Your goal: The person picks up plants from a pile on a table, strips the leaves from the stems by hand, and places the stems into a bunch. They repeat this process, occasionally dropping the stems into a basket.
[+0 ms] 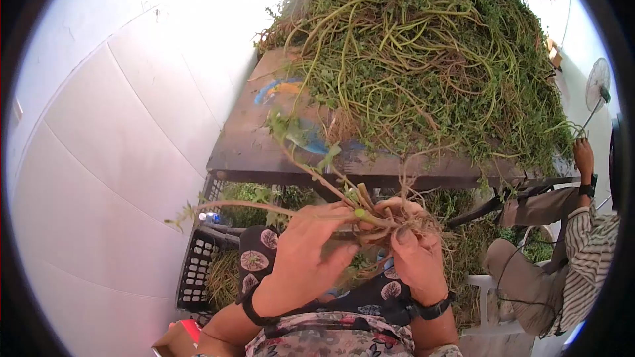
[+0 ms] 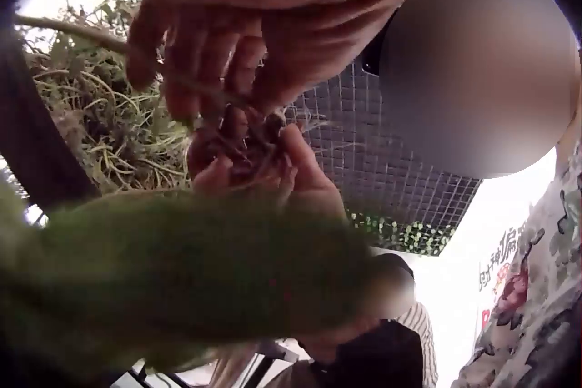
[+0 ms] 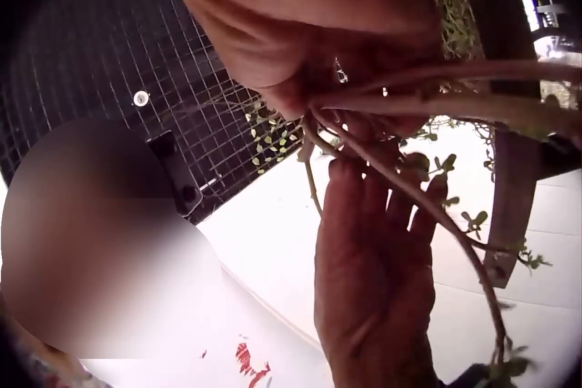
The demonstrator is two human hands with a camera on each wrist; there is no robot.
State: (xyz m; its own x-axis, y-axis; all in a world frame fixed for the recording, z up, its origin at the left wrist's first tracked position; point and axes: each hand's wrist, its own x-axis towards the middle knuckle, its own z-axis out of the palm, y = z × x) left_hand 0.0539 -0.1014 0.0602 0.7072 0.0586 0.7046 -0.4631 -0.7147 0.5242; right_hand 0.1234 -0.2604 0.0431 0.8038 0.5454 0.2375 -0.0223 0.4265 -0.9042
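Note:
An uprooted leafy plant with thick, fleshy stems [image 1: 316, 175] is held over the lap in the head view. My right hand [image 1: 422, 259] grips it at the base, thumb on top, by the tangled thin roots [image 1: 428, 225]. My left hand [image 1: 305, 259] is beside the stems, its fingers mostly straight and reaching beneath them. In the right wrist view several stems [image 3: 436, 204] fan out from the right fingers, and the left hand [image 3: 375, 270] shows its palm below them. A large blurred green shape [image 2: 191, 279] covers the lower left wrist view.
A big heap of similar plants [image 1: 423, 59] covers most of the wooden table [image 1: 264, 139] ahead. Below it stands a black plastic crate [image 1: 196, 268] with plant stalks. A person in a striped sleeve [image 1: 589, 238] sits at the right, hand at the heap. A fan [image 1: 598, 86] stands behind.

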